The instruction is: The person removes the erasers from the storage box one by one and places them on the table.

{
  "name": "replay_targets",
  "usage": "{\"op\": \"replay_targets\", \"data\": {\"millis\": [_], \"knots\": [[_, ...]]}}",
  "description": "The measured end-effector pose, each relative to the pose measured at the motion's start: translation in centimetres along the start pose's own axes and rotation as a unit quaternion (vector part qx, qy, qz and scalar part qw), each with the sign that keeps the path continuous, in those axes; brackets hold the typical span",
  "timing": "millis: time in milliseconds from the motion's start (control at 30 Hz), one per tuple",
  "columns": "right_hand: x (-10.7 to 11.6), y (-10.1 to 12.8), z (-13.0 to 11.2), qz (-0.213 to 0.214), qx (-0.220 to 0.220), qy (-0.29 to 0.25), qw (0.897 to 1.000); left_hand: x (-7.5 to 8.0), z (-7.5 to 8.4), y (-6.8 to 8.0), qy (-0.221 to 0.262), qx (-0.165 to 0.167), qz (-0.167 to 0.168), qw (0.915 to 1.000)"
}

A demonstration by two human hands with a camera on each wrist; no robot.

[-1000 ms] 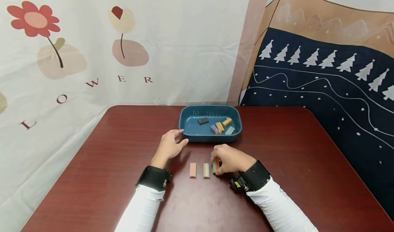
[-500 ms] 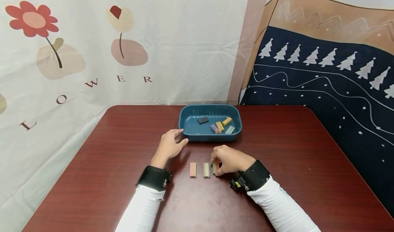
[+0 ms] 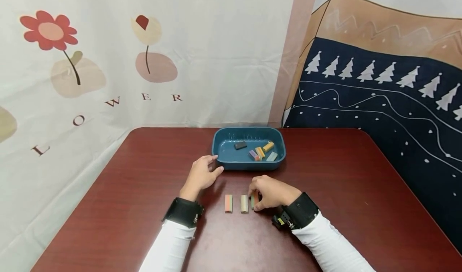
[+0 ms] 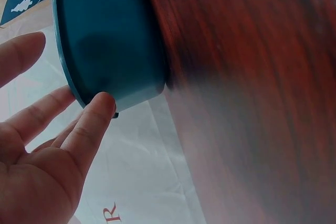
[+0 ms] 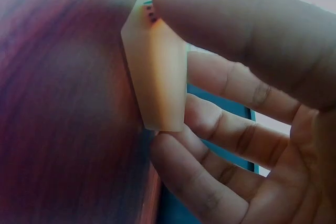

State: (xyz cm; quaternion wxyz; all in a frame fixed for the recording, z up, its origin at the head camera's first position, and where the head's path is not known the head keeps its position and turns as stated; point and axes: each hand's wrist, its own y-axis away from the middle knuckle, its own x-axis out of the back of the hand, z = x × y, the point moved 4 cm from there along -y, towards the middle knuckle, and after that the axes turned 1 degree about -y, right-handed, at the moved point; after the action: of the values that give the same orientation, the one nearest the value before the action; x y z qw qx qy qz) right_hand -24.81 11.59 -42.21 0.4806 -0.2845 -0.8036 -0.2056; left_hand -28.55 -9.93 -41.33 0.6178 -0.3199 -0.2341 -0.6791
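My right hand (image 3: 271, 192) pinches a small block (image 3: 254, 200) — thumb on its top end, fingers curled along its far side, as the right wrist view (image 5: 156, 85) shows, where it looks pale with an orange glow. The block stands on the dark red table (image 3: 361, 208), at the right end of a short row: just beside it is a beige block (image 3: 244, 203), and next to that a pink-and-green block (image 3: 228, 203), each a little apart from its neighbour.

My left hand (image 3: 201, 174) rests on the table with its fingers loose and nearly straight, holding nothing. Its fingertips (image 4: 100, 109) touch the near left corner of the teal tray (image 3: 219, 137) — the thumb lies against the tray's outer wall.

The tray sits beyond the row, toward the far edge of the table. Inside it lie a dark block (image 3: 240, 145), a purple block (image 3: 253, 155), two orange blocks (image 3: 264, 149) and a pale green block (image 3: 272, 156), the coloured ones clustered at the right side.
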Motion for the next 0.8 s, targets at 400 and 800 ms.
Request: {"op": "replay_targets", "data": {"millis": [400, 800], "knots": [[2.0, 0.6, 0.4, 0.069, 0.026, -0.012, 0.997, 0.3, 0.3, 0.0, -0.004, -0.011, 0.001, 0.9999], [5.7, -0.3, 0.8, 0.154, 0.04, 0.019, 0.987, 0.2, 0.2, 0.0, -0.004, -0.005, -0.001, 1.0]]}}
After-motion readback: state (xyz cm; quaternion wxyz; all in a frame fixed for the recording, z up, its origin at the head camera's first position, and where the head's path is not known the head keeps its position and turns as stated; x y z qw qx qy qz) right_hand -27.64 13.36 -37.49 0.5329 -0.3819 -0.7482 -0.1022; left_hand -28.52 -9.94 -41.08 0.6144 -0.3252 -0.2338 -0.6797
